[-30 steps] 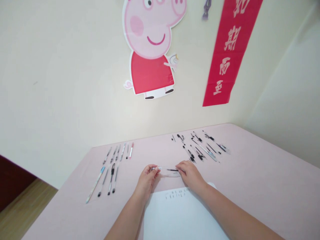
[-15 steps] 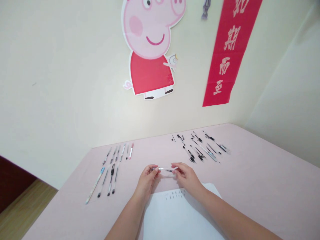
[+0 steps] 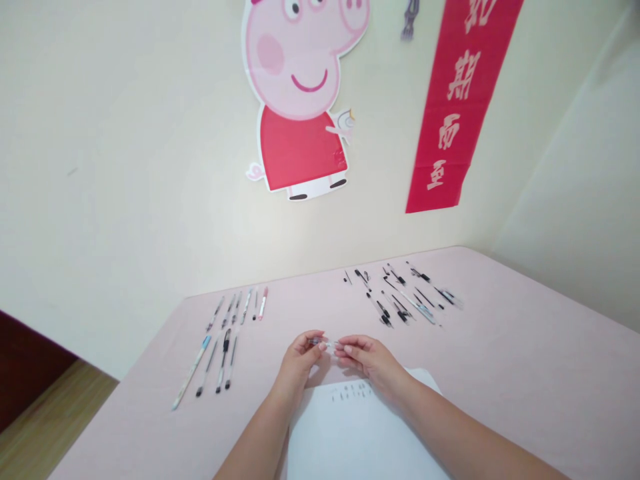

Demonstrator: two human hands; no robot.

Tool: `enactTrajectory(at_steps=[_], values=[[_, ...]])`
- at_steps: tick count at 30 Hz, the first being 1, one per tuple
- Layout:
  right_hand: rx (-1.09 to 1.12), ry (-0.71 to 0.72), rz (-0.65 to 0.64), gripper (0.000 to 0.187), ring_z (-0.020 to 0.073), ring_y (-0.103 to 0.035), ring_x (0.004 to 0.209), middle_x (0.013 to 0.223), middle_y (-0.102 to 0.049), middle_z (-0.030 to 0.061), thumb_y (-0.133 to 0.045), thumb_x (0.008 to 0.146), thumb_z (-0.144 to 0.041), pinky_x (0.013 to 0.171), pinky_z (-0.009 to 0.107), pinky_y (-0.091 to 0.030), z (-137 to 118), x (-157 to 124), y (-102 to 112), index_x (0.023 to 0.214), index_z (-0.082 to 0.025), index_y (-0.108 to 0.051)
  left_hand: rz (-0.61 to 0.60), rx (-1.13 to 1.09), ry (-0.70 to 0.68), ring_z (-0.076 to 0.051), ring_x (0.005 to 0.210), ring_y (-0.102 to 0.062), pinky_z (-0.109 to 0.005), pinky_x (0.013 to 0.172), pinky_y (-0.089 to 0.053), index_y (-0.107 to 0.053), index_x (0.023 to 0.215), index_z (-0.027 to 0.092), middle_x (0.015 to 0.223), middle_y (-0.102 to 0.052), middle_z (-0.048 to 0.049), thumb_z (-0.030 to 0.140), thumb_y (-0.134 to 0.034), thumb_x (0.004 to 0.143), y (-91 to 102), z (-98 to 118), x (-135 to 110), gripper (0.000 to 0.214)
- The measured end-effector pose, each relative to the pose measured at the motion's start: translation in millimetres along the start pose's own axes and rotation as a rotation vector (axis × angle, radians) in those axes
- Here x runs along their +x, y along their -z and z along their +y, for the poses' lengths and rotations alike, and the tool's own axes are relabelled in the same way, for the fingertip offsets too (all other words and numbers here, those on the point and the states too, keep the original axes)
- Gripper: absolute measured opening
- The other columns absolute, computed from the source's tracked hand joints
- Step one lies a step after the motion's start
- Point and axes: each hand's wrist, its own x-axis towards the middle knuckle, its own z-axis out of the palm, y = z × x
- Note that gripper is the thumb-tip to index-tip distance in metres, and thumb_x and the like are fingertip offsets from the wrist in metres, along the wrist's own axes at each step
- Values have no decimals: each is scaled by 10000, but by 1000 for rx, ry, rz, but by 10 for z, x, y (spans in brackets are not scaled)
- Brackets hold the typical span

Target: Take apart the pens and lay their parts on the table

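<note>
My left hand (image 3: 299, 358) and my right hand (image 3: 367, 358) meet fingertip to fingertip just above the pink table (image 3: 510, 373). Between them they pinch a clear pen (image 3: 324, 343), of which only a short piece shows. Both hands are closed on it. Under my wrists lies a white sheet of paper (image 3: 363, 433) with small ink marks near its far edge.
A row of whole pens (image 3: 223, 333) lies to the left of my hands. A scatter of pen parts (image 3: 400, 297) lies at the back right. The cream wall behind carries a pink pig cut-out (image 3: 303, 100) and a red banner (image 3: 460, 100).
My right hand has slid left along the pen toward my left hand, so the fingertips now nearly touch and far less of the pen shows. The left hand has barely moved.
</note>
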Motion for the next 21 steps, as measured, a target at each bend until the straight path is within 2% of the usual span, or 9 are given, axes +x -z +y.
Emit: enactTrajectory(at_steps=[4, 10, 15, 21], values=[[11, -20, -34, 330, 161, -658, 787, 827, -698, 73, -782, 564, -296, 752, 275, -504, 23, -17, -9, 812, -126, -647, 46, -9, -99, -112, 710, -565, -218, 647, -410, -576, 953, 189, 831, -639, -23, 290, -732, 619, -71, 76, -30, 382], [66, -93, -90, 304, 164, -652, 859, 905, -687, 94, -745, 624, -219, 830, 286, -489, 39, -46, -29, 891, -115, -644, 92, 42, -280, -152, 804, -582, -260, 726, -423, -505, 1011, 222, 806, -628, -21, 315, -713, 642, -171, 127, -92, 435], [78, -132, -93, 263, 155, -655, 852, 892, -689, 98, -710, 650, -147, 849, 280, -487, 30, -69, -47, 900, -101, -644, 91, 134, -329, -140, 766, -564, -255, 684, -435, -503, 985, 215, 804, -589, -18, 317, -671, 682, -167, 109, -97, 361], [66, -118, -82, 284, 168, -656, 854, 901, -691, 103, -732, 640, -176, 853, 307, -491, 39, -49, -26, 900, -108, -640, 113, 83, -281, -126, 743, -548, -239, 644, -449, -487, 990, 224, 808, -557, -2, 326, -662, 683, -120, 59, -48, 367]])
